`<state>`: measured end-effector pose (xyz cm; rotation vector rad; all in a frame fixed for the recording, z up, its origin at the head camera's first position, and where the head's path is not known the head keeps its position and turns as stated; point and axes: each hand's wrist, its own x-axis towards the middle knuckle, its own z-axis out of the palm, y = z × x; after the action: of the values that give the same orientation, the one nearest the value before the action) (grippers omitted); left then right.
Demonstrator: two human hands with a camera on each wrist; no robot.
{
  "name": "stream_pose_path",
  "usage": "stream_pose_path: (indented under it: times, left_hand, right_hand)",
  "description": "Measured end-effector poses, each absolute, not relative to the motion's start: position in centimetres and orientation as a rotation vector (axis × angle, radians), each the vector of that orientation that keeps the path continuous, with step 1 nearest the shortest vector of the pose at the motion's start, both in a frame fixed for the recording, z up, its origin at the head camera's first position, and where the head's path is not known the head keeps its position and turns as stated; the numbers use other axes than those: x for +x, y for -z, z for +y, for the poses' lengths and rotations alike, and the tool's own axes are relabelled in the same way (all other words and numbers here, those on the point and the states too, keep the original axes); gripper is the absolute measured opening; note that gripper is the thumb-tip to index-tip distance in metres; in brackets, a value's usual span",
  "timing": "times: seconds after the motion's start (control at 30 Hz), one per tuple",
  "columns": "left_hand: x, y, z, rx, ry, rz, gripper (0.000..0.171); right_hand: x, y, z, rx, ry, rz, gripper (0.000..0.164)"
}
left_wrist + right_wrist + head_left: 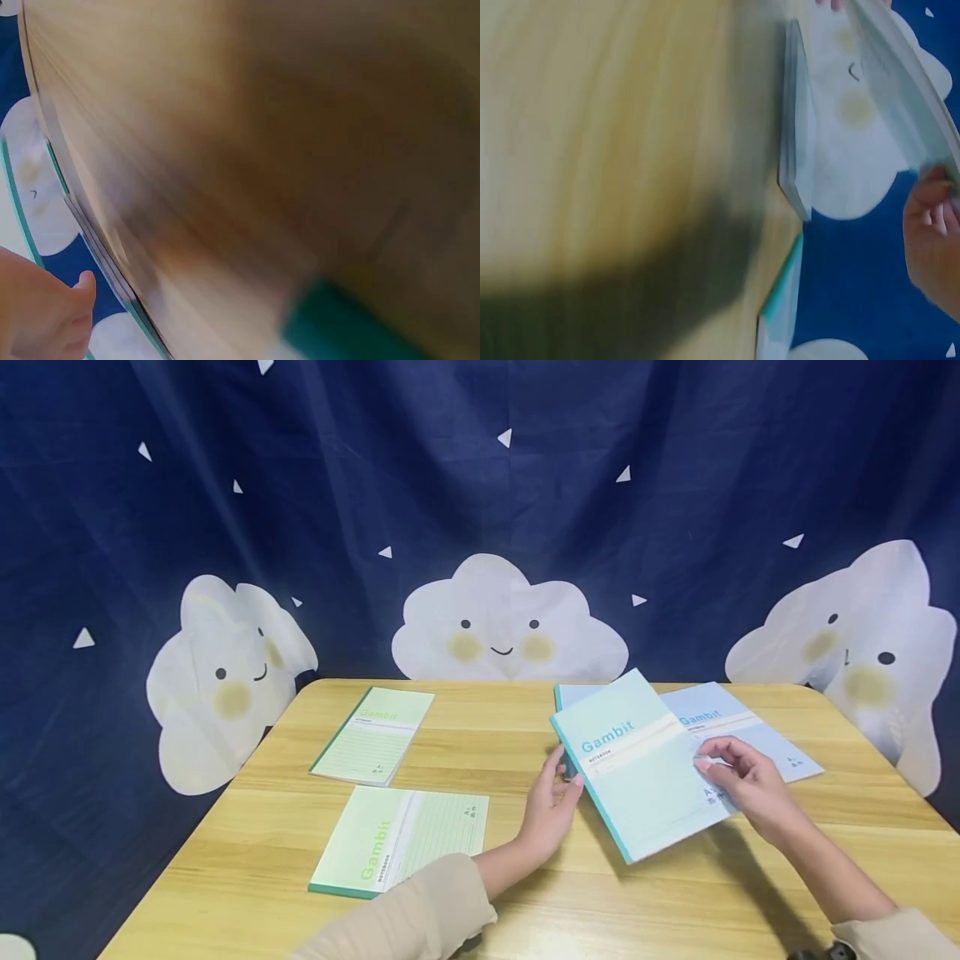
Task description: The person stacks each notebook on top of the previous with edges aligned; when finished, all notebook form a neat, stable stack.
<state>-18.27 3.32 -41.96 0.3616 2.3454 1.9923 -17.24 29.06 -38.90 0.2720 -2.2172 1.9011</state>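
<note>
My right hand (pixel 750 781) pinches the right edge of a pale blue notebook (pixel 637 777) with a teal spine, held tilted above the table. In the right wrist view, the same notebook (pixel 904 90) rises edge-on from that hand (pixel 934 232). My left hand (pixel 551 806) is beside the spine, its thumb and fingers slightly spread right at that edge. The left wrist view catches this hand (pixel 45 307) at lower left, next to the teal spine. Behind the held notebook, another blue notebook (pixel 738 727) lies on the table, and one more (pixel 581 693) is mostly hidden.
Two light green notebooks rest at the left of the wooden table (pixel 247 877): one (pixel 375 735) farther back, one (pixel 405 839) nearer and partly behind my left sleeve (pixel 420 910). A dark blue curtain (pixel 480 485) with white clouds hangs beyond the table's back edge.
</note>
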Motion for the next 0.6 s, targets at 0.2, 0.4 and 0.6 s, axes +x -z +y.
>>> stream_pose_path:
  times: [0.2,0.4,0.6]
  left_hand:
    - [-17.5,42.1,4.3,0.334,-2.041,2.19,0.043]
    - [-17.6,42.4,4.7,0.216,-2.139,2.006,0.027]
    - [-18.1,42.2,4.4,0.284,-2.065,2.012,0.034]
  right_hand:
    - [-17.5,39.2,27.1,-0.01,-2.039,-2.017,0.025]
    - [-17.8,40.2,26.2,-0.146,-2.081,-1.924,0.026]
    - [-18.0,40.5,25.9,-0.206,-2.088,-1.94,0.023]
